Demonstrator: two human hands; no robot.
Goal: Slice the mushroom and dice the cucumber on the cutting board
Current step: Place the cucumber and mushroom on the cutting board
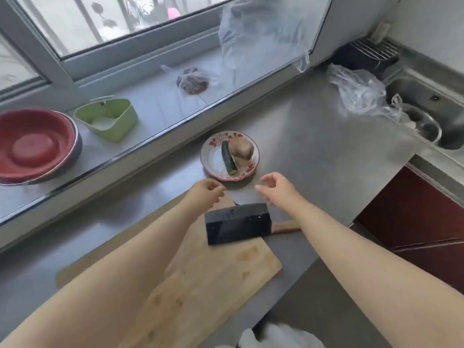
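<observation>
Hands, left hand (pixel 207 190) and right hand (pixel 277 188), hover loosely curled, empty, near plate (pixel 213 159); no legible writing.

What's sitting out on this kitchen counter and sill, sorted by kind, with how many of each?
Vegetables on the plate: 2, mushroom and cucumber
Plates: 1, patterned plate
Cutting tools: 2, cleaver and cutting board
Basins: 1 red basin, possibly a stack
Green bins: 1, green bin
Plastic bags: 3
Total: 10
</observation>
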